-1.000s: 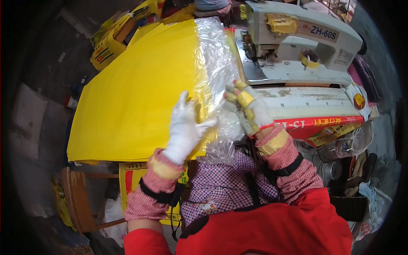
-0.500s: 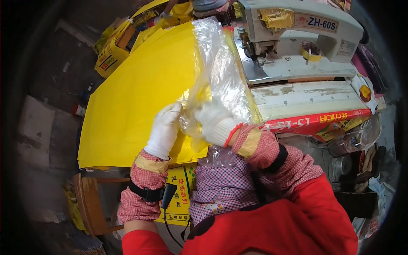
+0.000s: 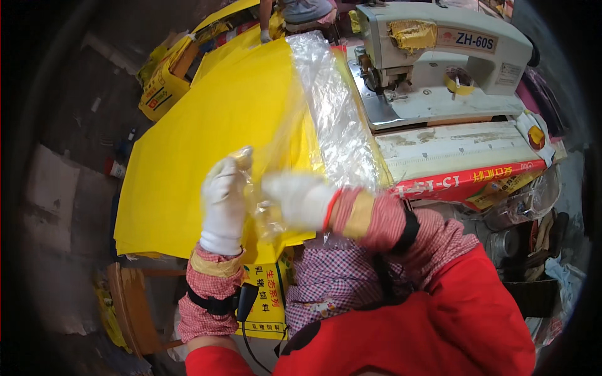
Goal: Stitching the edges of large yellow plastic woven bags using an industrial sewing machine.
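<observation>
A large stack of yellow sheets (image 3: 188,156), perhaps flat woven bags, lies in front of me with its near corner bent down. Along its right side stretches clear, crinkled plastic film (image 3: 335,103). My left hand (image 3: 224,207), in a white knit glove, is closed with the film's thin edge pinched at its fingertips, just above the yellow stack. My right hand (image 3: 298,200), in a white glove with a red-orange cuff, is beside it against the bunched film; motion smears its fingers. Some film hangs loosely between both hands.
A pale industrial sewing machine (image 3: 439,69) stands at the far right, with a roll of yellowish tape (image 3: 459,81) on its bed. A red printed edge (image 3: 464,182) runs below it. A wooden stool (image 3: 132,307) is at the near left. Another person's gloved hand (image 3: 265,36) touches the stack's far end.
Both my hands have moved left, drawing the film across the yellow sheets. The near corner of the stack now droops lower. The other person's hand shows more clearly at the far end.
</observation>
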Motion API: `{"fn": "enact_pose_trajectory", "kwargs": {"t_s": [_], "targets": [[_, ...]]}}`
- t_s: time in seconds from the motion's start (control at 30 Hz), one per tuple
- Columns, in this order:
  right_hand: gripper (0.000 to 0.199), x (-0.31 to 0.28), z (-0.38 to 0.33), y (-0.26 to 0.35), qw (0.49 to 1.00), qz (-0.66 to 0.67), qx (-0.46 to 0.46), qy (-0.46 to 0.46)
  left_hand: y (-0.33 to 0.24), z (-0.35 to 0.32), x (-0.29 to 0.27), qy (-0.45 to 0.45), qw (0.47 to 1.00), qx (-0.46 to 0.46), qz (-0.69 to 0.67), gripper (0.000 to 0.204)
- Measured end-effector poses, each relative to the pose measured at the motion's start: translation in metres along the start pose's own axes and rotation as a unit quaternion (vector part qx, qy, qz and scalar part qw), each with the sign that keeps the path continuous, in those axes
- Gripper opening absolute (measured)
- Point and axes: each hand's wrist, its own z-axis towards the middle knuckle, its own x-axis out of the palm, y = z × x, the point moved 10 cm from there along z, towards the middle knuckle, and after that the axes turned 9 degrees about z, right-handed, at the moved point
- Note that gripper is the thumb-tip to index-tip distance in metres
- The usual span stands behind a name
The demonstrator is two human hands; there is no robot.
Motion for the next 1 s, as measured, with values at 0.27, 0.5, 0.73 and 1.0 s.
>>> {"fn": "enact_pose_trajectory", "kwargs": {"t_s": [0.27,0.5,0.73,1.0], "targets": [[0.031,0.101,-0.019,0.0,0.752,0.559,0.09,0.336,-0.046,-0.03,-0.02,0.008,0.991,0.052,-0.125,0.021],[0.023,-0.037,0.09,-0.121,0.983,-0.053,0.154,-0.088,-0.007,-0.108,0.059,0.299,0.929,-0.218,-0.004,0.019],[0.027,-0.037,0.086,-0.133,0.971,0.082,0.169,-0.148,-0.011,-0.125,0.115,0.586,0.78,-0.144,0.164,0.026],[0.034,-0.028,0.069,-0.082,0.87,0.392,0.039,-0.297,-0.119,0.08,0.123,0.102,0.548,0.41,0.722,0.051]]}}
